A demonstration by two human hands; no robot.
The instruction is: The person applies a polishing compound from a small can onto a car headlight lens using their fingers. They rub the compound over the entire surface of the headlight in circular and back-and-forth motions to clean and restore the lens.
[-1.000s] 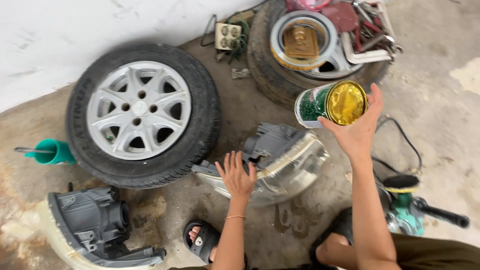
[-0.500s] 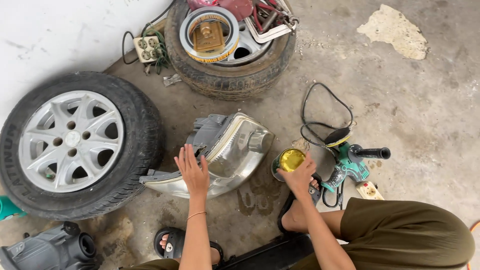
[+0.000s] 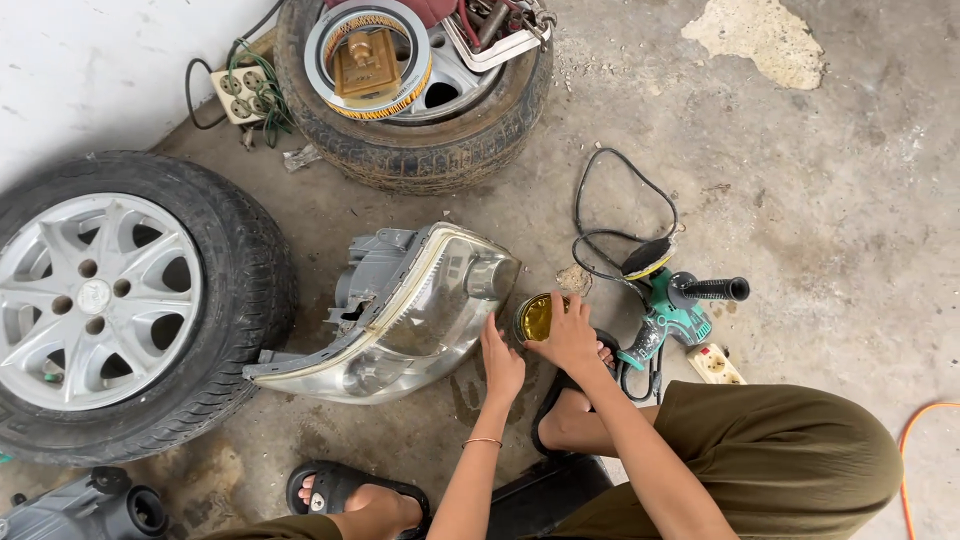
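Note:
A car headlight (image 3: pixel 400 315) with a clear lens and grey housing lies on the concrete floor in front of me. A small round tin (image 3: pixel 535 316) with a gold top stands on the floor just right of the lens. My right hand (image 3: pixel 570 335) rests over the tin, fingers on its top. My left hand (image 3: pixel 501 365) sits beside the tin with its fingers against the tin's left side, near the headlight's lower right edge.
A wheel with a silver rim (image 3: pixel 110 300) lies at the left. A second tyre (image 3: pixel 415 90) at the top holds a round filter and tools. A green power polisher (image 3: pixel 670 305) with black cord lies right of the tin, beside a socket strip (image 3: pixel 715 365). Another headlight (image 3: pixel 85 510) shows bottom left.
My right hand brought the tin down from raised height to the floor beside the headlight. My left hand slid off the lens over to the tin. The view shifted right.

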